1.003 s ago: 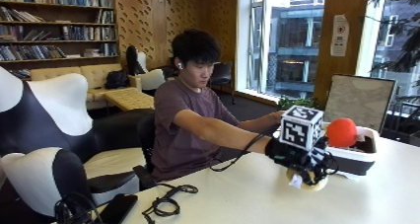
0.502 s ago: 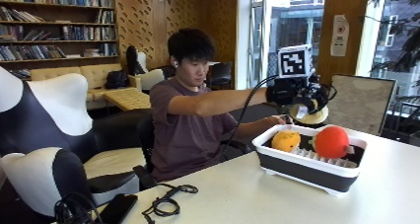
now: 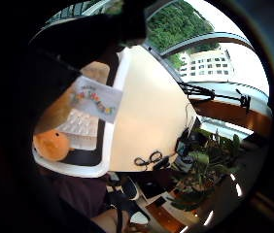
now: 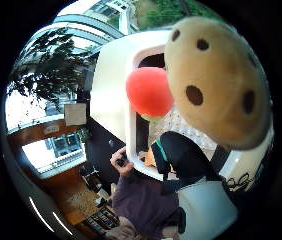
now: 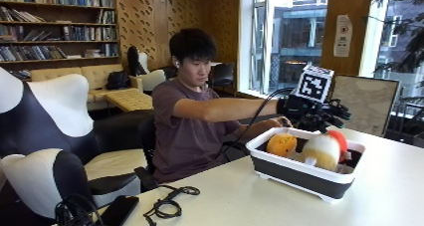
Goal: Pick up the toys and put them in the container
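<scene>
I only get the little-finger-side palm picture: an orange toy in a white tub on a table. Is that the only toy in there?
Observer: No. The thumb-side palm view shows a red toy in the container too.
Operator: Is the hand carrying anything?
Observer: A tan spotted toy is right by the palm. In the outside view it sits in the container under the gloved right hand. I cannot tell if it is gripped.
Operator: And the other hand?
Observer: The bare hand is at the container's rim on the person's side.
</scene>
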The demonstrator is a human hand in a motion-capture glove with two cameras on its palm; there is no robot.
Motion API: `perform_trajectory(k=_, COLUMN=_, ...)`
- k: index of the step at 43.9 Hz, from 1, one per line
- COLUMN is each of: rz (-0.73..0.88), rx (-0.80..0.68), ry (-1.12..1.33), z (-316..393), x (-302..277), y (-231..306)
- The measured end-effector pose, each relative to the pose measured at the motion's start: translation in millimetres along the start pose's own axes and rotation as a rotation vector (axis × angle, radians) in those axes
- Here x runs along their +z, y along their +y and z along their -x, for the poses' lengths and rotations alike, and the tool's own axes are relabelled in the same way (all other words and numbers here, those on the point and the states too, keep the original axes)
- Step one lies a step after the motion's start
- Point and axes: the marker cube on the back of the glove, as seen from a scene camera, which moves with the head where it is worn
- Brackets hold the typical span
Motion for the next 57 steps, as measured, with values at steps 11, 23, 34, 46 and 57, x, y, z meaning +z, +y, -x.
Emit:
perform_trajectory(k=11, rz=-0.062, rx=-0.033, ry=-0.145, z=14.0, x=2.4, y=-5.5)
perform_trajectory(k=23, rz=-0.222, rx=-0.080, ry=-0.064, z=-20.4, x=-41.6, y=33.3)
perform_trajectory(k=34, rz=-0.339, rx=0.075, ry=-0.145, z=-115.4, x=-14.4, y=100.9)
perform_trajectory(k=46, rz=-0.290, rx=0.227, ry=-0.354, z=-223.0, x=86.3, y=124.7)
perform_trajectory(k=57, rz=-0.242, rx=0.251, ry=-0.389, z=-232.6, x=123.8, y=122.9)
